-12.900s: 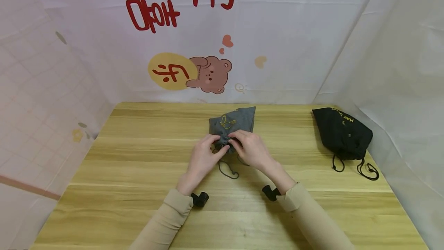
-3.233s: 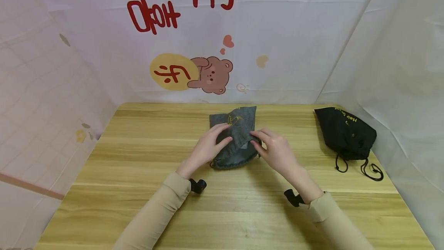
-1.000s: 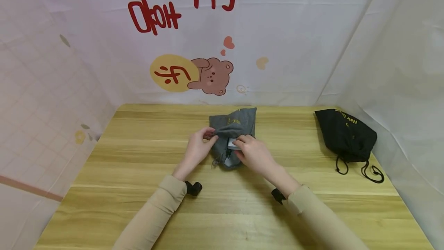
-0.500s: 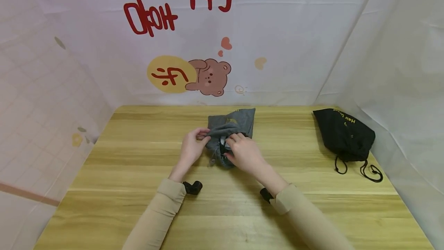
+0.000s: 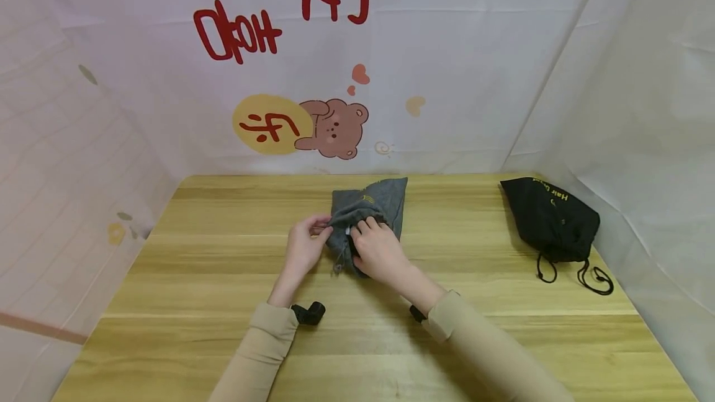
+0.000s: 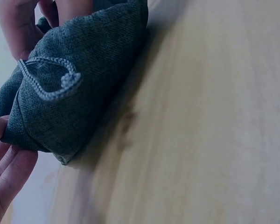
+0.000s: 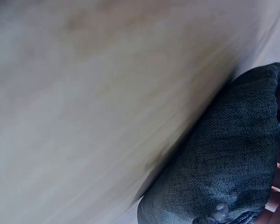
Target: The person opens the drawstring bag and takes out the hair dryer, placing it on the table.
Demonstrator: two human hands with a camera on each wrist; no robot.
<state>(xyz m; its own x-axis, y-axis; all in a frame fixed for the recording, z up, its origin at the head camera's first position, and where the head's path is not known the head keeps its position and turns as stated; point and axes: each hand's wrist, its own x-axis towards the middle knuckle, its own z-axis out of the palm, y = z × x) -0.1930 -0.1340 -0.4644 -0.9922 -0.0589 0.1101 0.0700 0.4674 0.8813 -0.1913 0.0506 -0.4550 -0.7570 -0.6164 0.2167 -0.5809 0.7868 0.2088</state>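
Note:
A grey drawstring bag (image 5: 391,200) with yellow print lies near the table's back edge, its mouth toward me. My left hand (image 5: 304,244) pinches the left side of its rim, thumb and fingers on the cloth in the left wrist view. My right hand (image 5: 380,250) is curled in the bag's mouth, its fingertips partly hidden by the cloth. Beside those fingers shows a small bit of a white object (image 5: 349,230), which moves with the hand; something dark lies under it. A knotted grey cord (image 6: 49,81) loops from the bag's side.
A black drawstring bag (image 5: 550,219) with yellow lettering lies at the table's right, two black cords hanging from its mouth. A printed white cloth (image 5: 475,79) stands behind the wooden table (image 5: 234,203), with more cloth at both sides.
Earlier the grey bag was gathered, then opened and its rim folded back. Over the last second my right hand has moved left and deeper into the mouth, with less of the white object showing.

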